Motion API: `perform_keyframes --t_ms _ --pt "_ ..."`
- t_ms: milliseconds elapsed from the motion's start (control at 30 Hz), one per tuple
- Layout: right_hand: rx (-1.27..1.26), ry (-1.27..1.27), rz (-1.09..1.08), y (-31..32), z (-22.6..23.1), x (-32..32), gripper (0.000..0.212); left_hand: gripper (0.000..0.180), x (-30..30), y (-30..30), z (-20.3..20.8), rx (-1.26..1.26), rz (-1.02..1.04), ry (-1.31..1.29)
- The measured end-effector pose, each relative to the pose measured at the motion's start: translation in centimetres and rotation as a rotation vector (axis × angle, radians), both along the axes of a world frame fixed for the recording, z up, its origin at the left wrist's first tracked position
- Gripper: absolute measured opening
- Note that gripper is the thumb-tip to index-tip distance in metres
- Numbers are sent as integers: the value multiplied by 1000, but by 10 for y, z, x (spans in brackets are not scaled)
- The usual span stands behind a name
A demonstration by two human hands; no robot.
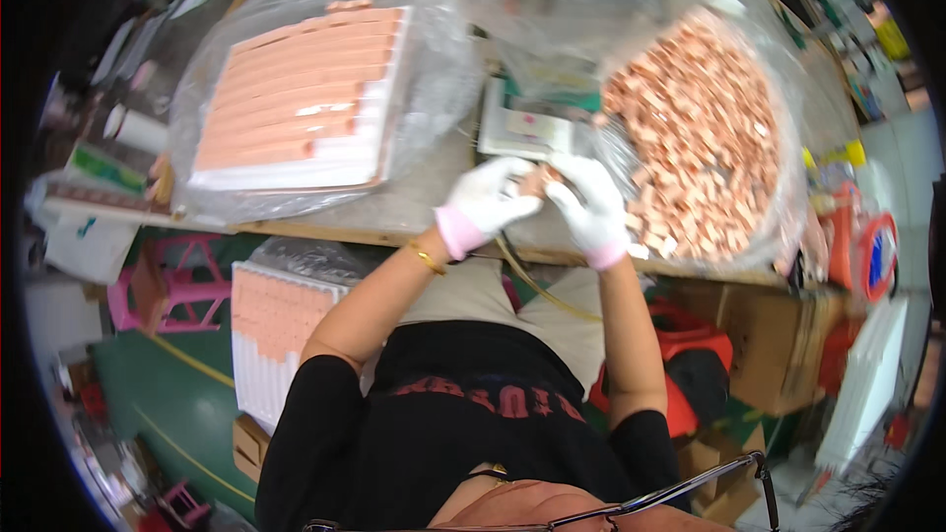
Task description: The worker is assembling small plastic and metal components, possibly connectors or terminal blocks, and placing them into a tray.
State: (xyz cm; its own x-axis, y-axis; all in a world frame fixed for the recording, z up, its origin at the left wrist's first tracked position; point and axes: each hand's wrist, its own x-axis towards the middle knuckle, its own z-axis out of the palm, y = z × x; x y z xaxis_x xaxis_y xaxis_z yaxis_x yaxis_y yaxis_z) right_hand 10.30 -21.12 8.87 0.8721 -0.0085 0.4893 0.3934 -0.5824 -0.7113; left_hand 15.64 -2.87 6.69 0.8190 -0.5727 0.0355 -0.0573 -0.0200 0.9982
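My left hand (pixel 490 201), in a white glove with a pink cuff, is closed on a small copper-coloured piece (pixel 535 180). Facing it, my right hand (pixel 591 202), gloved alike, has its thumb and fingers closed at the same piece. Both hands meet above the table's near edge, in front of a small pale device (pixel 525 130) with a green part. To the right spreads a big heap of loose copper-coloured pieces (pixel 700 128) on clear plastic. At the left, a white tray (pixel 370 143) holds rows of similar pieces on a plastic sheet.
Below the table edge on the left stands a second white tray (pixel 258 374) partly filled with pieces. A pink stool (pixel 187 281) is farther left. Cardboard boxes (pixel 783 345) and a red-and-black seat (pixel 690 365) are at the right. A yellowish hose (pixel 542 288) hangs over the edge.
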Motion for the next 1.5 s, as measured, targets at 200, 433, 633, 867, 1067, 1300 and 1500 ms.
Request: perform_keyframes --t_ms 200,433,633,867,1067,1300,1500 --pt "9 10 128 0 -8 4 35 50 -7 -2 19 -39 -13 31" --pt "-169 9 -244 -5 -14 58 32 33 44 88 53 480 321 -1043" --pt "146 209 -294 -4 -16 93 37 27 92 166 57 1026 327 -1030" --pt "-594 -1 -618 -83 -15 65 24 33 102 189 48 942 224 -1080" --pt "-953 260 -465 -118 -28 60 23 35 82 143 64 646 325 -1115" --pt "893 481 156 -1 12 26 37 37 29 20 14 93 153 -131" --pt "148 1 12 14 4 28 33 38 26 8 17 169 103 -168"
